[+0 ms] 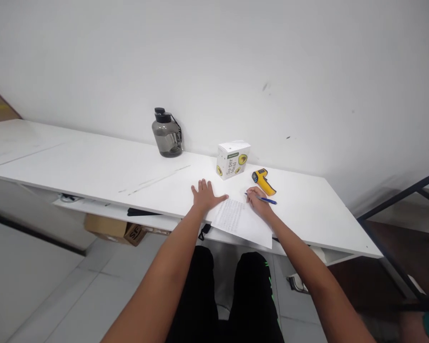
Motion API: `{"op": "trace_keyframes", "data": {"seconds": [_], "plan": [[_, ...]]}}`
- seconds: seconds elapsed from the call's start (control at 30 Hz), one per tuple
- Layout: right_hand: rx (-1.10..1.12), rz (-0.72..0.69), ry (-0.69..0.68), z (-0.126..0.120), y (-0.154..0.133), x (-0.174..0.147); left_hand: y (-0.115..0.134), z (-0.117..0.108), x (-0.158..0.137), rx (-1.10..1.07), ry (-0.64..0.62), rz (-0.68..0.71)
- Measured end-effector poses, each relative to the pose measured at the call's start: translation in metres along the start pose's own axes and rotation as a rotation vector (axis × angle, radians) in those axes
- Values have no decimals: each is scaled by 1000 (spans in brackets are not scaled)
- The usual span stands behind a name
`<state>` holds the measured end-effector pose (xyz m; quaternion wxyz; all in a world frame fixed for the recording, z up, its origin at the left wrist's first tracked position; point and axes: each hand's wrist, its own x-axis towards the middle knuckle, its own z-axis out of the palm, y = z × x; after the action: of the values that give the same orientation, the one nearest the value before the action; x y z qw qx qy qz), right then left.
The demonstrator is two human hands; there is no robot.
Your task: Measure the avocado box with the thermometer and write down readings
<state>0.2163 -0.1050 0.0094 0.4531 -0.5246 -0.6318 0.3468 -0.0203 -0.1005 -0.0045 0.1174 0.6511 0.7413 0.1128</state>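
Note:
My left hand (204,195) lies flat on the white desk with its fingers spread, the thumb reaching to the upper left edge of a sheet of paper (255,229). Rows of handwriting cover the sheet's left part, and its lower edge hangs past the desk's front. A blue pen (268,200) is held in my right hand (256,199), its tip near the top of the page. Just beyond that hand lies a yellow and black infrared thermometer gun (264,183). Behind the paper stands a white box (233,159) printed with avocados and "Su-per Meal".
A grey jug-like water bottle (167,136) with a black lid stands against the wall, back left. Below the white desk (93,157) runs a shelf, with a cardboard box (112,228) under it. A dark metal frame (396,202) rises at the right. Part of another person shows lower right.

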Motion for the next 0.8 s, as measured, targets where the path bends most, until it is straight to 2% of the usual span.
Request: {"op": "trace_keyframes", "data": {"seconds": [0.1,0.2,0.27,0.47,0.8], "plan": [[108,8,-52,-1,-1,-12,1,1,1,5,10,-11],[63,30,-123,0,-4,-18,2,1,1,12,24,-18],[-3,48,-107,2,-5,-18,3,1,1,22,21,-22],[-129,101,63,5,0,-14,5,-2,-2,23,13,-28],[-132,124,12,5,-2,-14,8,-7,-5,35,1,-40]]}}
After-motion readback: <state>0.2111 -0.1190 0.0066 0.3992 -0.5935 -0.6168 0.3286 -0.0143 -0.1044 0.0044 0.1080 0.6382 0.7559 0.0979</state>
